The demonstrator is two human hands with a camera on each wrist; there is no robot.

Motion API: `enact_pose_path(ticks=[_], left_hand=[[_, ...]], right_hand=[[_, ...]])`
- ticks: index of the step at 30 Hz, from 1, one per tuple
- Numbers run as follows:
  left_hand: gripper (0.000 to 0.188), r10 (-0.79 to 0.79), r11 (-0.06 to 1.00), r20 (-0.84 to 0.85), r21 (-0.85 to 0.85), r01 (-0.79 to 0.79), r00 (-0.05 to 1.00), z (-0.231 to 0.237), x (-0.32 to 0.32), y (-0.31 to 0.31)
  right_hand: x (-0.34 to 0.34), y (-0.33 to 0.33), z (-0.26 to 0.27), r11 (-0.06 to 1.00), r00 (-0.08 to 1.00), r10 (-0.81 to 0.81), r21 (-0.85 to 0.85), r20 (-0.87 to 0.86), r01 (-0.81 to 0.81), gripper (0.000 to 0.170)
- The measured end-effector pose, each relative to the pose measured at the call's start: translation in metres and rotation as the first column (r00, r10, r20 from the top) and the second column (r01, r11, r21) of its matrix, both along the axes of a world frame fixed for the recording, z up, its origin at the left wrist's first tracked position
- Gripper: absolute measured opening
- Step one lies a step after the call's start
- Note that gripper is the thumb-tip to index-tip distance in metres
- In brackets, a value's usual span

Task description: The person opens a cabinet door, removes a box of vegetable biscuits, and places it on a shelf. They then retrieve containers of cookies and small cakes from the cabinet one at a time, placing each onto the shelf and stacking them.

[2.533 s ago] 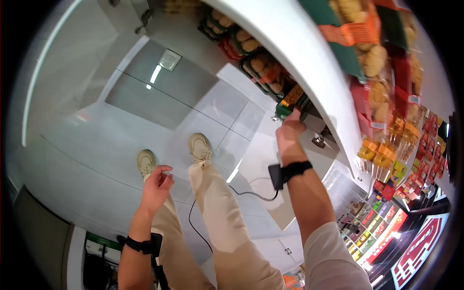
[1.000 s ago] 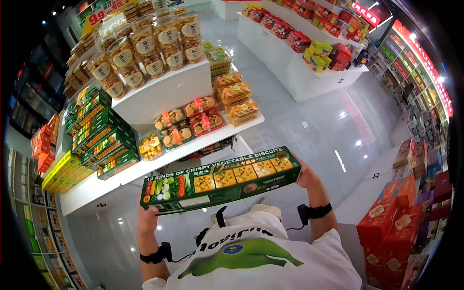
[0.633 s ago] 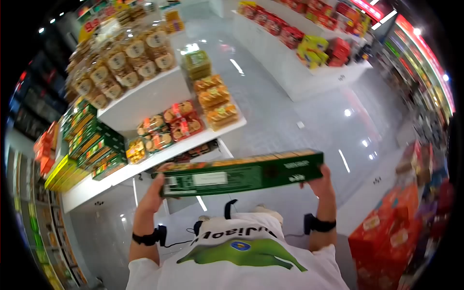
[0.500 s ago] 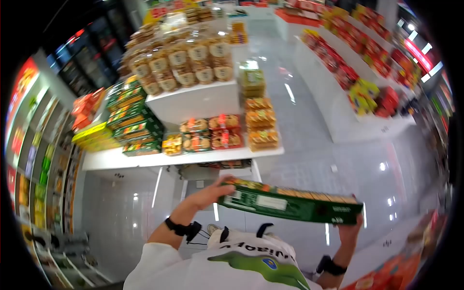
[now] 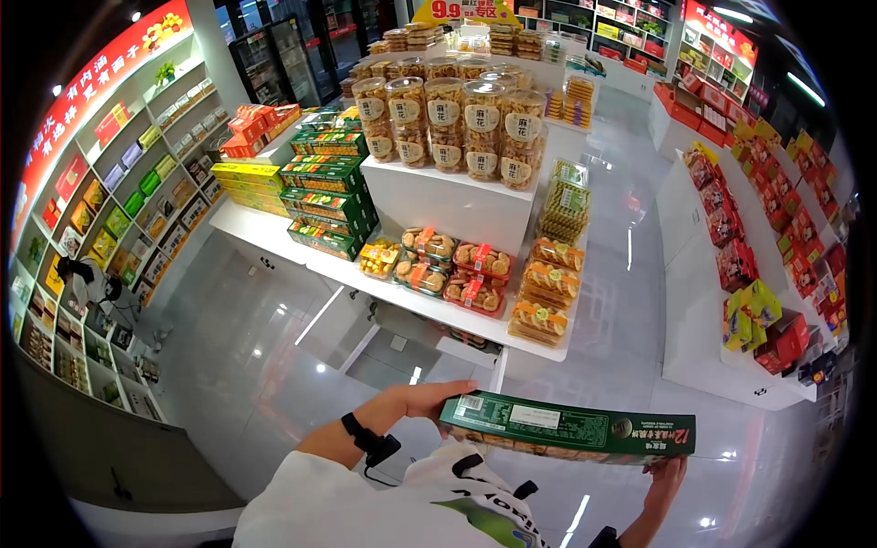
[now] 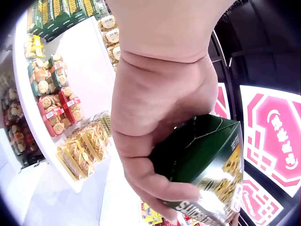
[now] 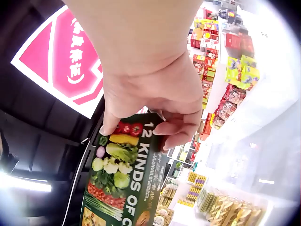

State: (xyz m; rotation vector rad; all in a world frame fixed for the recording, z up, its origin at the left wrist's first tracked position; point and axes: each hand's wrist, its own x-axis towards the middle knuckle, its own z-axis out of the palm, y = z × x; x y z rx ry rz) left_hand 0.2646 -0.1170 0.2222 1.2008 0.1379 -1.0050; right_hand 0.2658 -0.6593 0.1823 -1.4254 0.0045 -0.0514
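Left hand (image 5: 425, 400): fingers (image 6: 162, 186) are gripping one end of a green biscuit box (image 5: 566, 429). Right hand (image 5: 664, 479): fingers are pinching the opposite end. The box is spanning the hands before a white shirt (image 5: 311, 498), apart from the tabletop (image 5: 393, 290). Likely hazard: only its ends are bearing the weight; one slipping grip could be tipping it floorward.

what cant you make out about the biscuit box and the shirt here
Head view: fine print on the green biscuit box, too small to read.
Head view: green print on the white shirt, cut off by the bottom edge.
Left wrist view: part of the box's near end, covered by the left hand.
Right wrist view: the box's title after "12 KINDS OF C", cut off by the bottom edge.
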Motion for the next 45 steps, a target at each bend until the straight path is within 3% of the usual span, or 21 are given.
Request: enact_pose_path(ticks=[2, 6, 9, 10, 17, 19, 23, 25, 30, 32, 33, 34, 36, 37, 38, 41, 45], left_hand=[[0.072, 0.014, 0.999, -0.022, -0.039, -0.015, 1.0, -0.01, 0.017, -0.01], [0.07, -0.077, 0.99, -0.085, -0.128, 0.066, 0.993, -0.025, 0.053, -0.049], [0.072, -0.091, 0.99, -0.116, -0.118, 0.077, 0.989, -0.029, 0.069, -0.086], [0.072, -0.085, 0.991, -0.117, -0.115, 0.071, 0.989, -0.029, 0.072, -0.096], [0.074, 0.142, 0.988, -0.25, -0.016, -0.151, 0.958, -0.03, 0.099, -0.165], [0.074, 0.203, 0.978, -0.218, -0.001, -0.209, 0.954, -0.025, 0.1, -0.189], [0.068, 0.373, 0.928, -0.173, 0.061, -0.368, 0.912, -0.011, 0.099, -0.246], [0.065, 0.456, 0.89, -0.164, 0.107, -0.444, 0.874, -0.001, 0.097, -0.276], [0.061, 0.557, 0.83, -0.106, 0.098, -0.548, 0.824, 0.018, 0.109, -0.333], [0.057, 0.514, 0.856, -0.069, 0.107, -0.506, 0.855, 0.035, 0.113, -0.343], [0.057, 0.531, 0.845, -0.059, 0.11, -0.523, 0.845, 0.032, 0.114, -0.344], [0.057, 0.538, 0.832, 0.03, 0.142, -0.537, 0.842, 0.023, 0.115, -0.341], [0.059, 0.554, 0.804, 0.125, 0.176, -0.568, 0.823, 0.024, 0.112, -0.339], [0.059, 0.563, 0.756, 0.273, 0.211, -0.619, 0.78, 0.03, 0.108, -0.338], [0.063, 0.551, 0.703, 0.414, 0.237, -0.67, 0.725, 0.036, 0.104, -0.336], [0.075, 0.676, 0.634, 0.417, 0.091, -0.768, 0.607, 0.038, 0.082, -0.322], [0.085, 0.788, 0.505, 0.443, -0.068, -0.861, 0.428, 0.038, 0.044, -0.296]], right_hand=[[0.014, -0.01, 0.002, 0.978, 0.976, -0.207, -0.011, -0.065, 0.207, 0.053], [0.035, -0.043, -0.004, 0.97, 0.973, -0.23, 0.071, -0.024, 0.231, 0.055], [0.057, -0.047, 0.02, 0.892, 0.885, -0.435, 0.058, -0.165, 0.449, 0.062], [0.066, -0.061, 0.012, 0.894, 0.888, -0.429, 0.061, -0.168, 0.444, 0.062], [0.144, -0.142, -0.033, 0.969, 0.942, -0.227, 0.039, -0.247, 0.244, 0.061], [0.174, -0.149, -0.029, 0.972, 0.952, -0.192, 0.091, -0.24, 0.219, 0.053], [0.22, -0.191, -0.023, 0.981, 0.968, -0.135, 0.107, -0.21, 0.16, 0.057], [0.234, -0.214, -0.014, 0.998, 0.985, 0.031, 0.06, -0.167, -0.021, 0.061], [0.256, -0.263, -0.016, 0.995, 0.984, 0.062, 0.091, -0.168, -0.047, 0.051], [0.266, -0.279, -0.028, 0.979, 0.972, 0.08, 0.2, -0.22, -0.035, 0.054], [0.268, -0.282, -0.026, 0.977, 0.955, 0.139, 0.195, -0.263, -0.089, 0.067], [0.271, -0.284, -0.023, 0.973, 0.953, 0.16, 0.204, -0.257, -0.108, 0.067], [0.274, -0.28, -0.012, 0.879, 0.774, 0.456, 0.359, -0.439, -0.315, 0.083], [0.272, -0.265, -0.01, 0.92, 0.753, 0.344, 0.364, -0.561, -0.149, 0.095], [0.273, -0.267, -0.027, 0.851, 0.738, 0.472, 0.466, -0.482, -0.24, 0.086], [0.266, -0.234, -0.034, 0.785, 0.732, 0.552, 0.547, -0.4, -0.293, 0.066], [0.261, -0.197, -0.039, 0.706, 0.645, 0.688, 0.515, -0.333, -0.486, 0.07]])
